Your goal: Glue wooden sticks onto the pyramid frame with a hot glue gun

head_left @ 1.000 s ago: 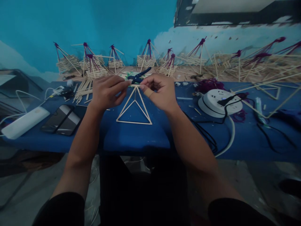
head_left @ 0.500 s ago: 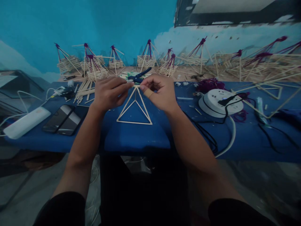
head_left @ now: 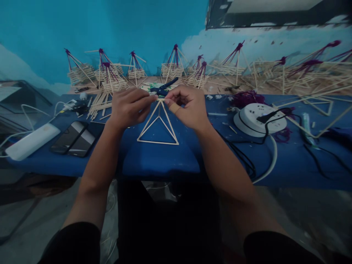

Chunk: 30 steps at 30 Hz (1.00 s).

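A pyramid-like frame of thin wooden sticks stands on the blue table in front of me, its apex pointing away. My left hand pinches at the apex from the left, thumb and forefinger pressed together. From the right, the fingertips of my right hand close on the same corner, and a tan bandage wraps the thumb. The exact joint between the fingertips is partly hidden. Just beyond the hands lies a dark blue plier-like tool.
Left are loose sticks, phones and a white rectangular device. A round white power strip with cables and purple yarn sit right. Stacked-stick pieces with purple tops line the wall.
Both hands keep their pinch at the frame's apex with hardly any movement. The whole view has shifted slightly.
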{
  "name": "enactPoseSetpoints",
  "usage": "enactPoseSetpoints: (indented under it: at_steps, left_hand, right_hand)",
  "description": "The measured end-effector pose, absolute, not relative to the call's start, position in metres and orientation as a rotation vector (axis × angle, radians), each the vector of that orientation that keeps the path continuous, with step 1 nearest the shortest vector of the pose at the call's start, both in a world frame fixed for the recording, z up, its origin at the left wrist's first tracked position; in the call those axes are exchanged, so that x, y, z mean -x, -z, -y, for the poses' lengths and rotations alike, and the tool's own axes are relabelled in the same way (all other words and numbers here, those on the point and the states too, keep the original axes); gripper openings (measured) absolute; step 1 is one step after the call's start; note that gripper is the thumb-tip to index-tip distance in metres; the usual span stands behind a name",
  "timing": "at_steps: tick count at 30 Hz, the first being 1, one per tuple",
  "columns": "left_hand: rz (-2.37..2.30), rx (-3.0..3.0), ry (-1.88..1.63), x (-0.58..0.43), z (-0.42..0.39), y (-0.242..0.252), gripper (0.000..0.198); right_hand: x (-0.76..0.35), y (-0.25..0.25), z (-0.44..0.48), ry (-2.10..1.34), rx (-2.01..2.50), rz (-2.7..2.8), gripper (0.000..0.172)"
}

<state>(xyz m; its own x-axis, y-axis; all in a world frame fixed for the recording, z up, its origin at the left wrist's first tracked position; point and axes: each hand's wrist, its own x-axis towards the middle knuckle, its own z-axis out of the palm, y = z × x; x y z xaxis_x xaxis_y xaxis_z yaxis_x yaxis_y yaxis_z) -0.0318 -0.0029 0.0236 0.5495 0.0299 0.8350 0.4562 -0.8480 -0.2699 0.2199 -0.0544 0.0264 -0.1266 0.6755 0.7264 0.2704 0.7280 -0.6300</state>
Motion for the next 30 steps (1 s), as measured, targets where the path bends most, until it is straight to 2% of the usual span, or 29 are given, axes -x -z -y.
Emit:
enactPoseSetpoints:
  at_steps: [10, 30]
  left_hand:
    - [0.409, 2.330, 1.223, 0.0324, 0.0019, -0.0230, 0.027]
    - [0.421, 2.342, 1.241, 0.0322, 0.0006, -0.0211, 0.029]
  right_hand:
    - [-0.2193, -0.0248, 0.0534, -0.401, 0.712, 1.699, 0.022]
    - [-0.2182, -0.0294, 0.0576, -0.416, 0.771, 1.715, 0.028]
